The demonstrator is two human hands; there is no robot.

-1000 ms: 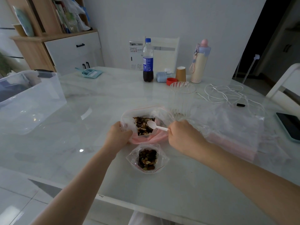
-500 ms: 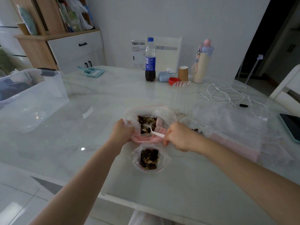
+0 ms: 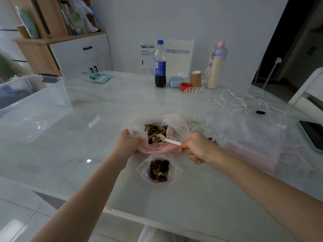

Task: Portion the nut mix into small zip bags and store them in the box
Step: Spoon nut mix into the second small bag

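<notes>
A large open zip bag [image 3: 176, 124] of nut mix lies at the table's middle over a pink sheet. My left hand [image 3: 126, 143] grips its left edge. My right hand [image 3: 196, 148] pinches the handle of a white plastic spoon [image 3: 167, 139], whose bowl sits in the big bag with nuts heaped on it. A small zip bag [image 3: 160, 169] holding nut mix lies open just in front of the big bag, between my arms. Another small bag [image 3: 209, 135] with a few nuts lies behind my right hand. The clear storage box [image 3: 35, 105] stands at the far left.
A clear ribbed cup [image 3: 196, 104] stands behind the big bag. A stack of empty zip bags [image 3: 258, 137] lies to the right, with a white cable [image 3: 244, 100] and a phone [image 3: 312, 135] beyond. A cola bottle [image 3: 160, 64], paper cup [image 3: 195, 79] and flask [image 3: 216, 65] line the far edge.
The spoon went from above the big bag's mouth down into the nuts and now holds a heap of them. My left hand has kept its grip on the bag.
</notes>
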